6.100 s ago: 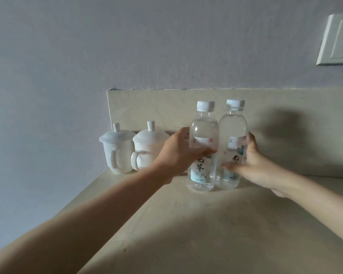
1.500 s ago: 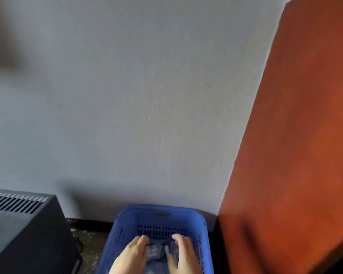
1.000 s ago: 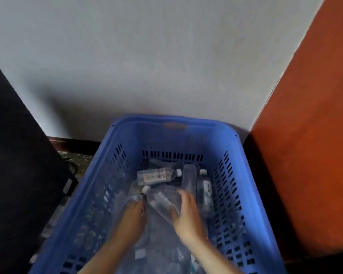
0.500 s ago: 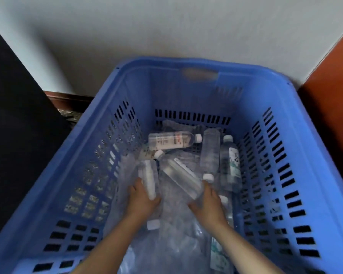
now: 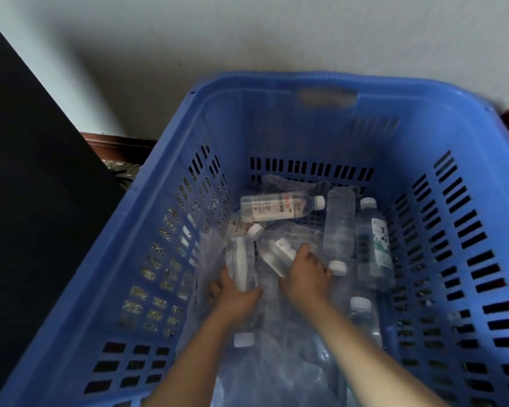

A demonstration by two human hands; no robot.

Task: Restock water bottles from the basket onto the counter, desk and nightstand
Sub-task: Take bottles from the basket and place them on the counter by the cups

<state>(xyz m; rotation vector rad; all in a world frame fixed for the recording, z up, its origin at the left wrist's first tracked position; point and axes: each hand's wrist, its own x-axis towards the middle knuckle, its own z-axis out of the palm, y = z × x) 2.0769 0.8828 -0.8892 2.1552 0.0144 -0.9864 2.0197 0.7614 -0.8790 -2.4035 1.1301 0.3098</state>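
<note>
Now both hands are in the basket (image 5: 171,160). Left hand (image 5: 232,298) grips one bottle (image 5: 241,265) at 6 o'clock; right hand (image 5: 304,274) wraps another (image 5: 274,254) beside it. I'd lift straight up, clear of the loose plastic wrap (image 5: 279,356).

Head view looks steeply down, close into basket (image 5: 171,160).

The blue basket (image 5: 171,218) is cut off by the bottom and right edges. Clear plastic wrap (image 5: 291,374) blurs whatever lies under it. The left hand (image 5: 232,298) hides the middle of one bottle (image 5: 241,259); the right hand (image 5: 304,277) covers the lower end of another bottle (image 5: 275,254). Label print is too small to read.
</note>
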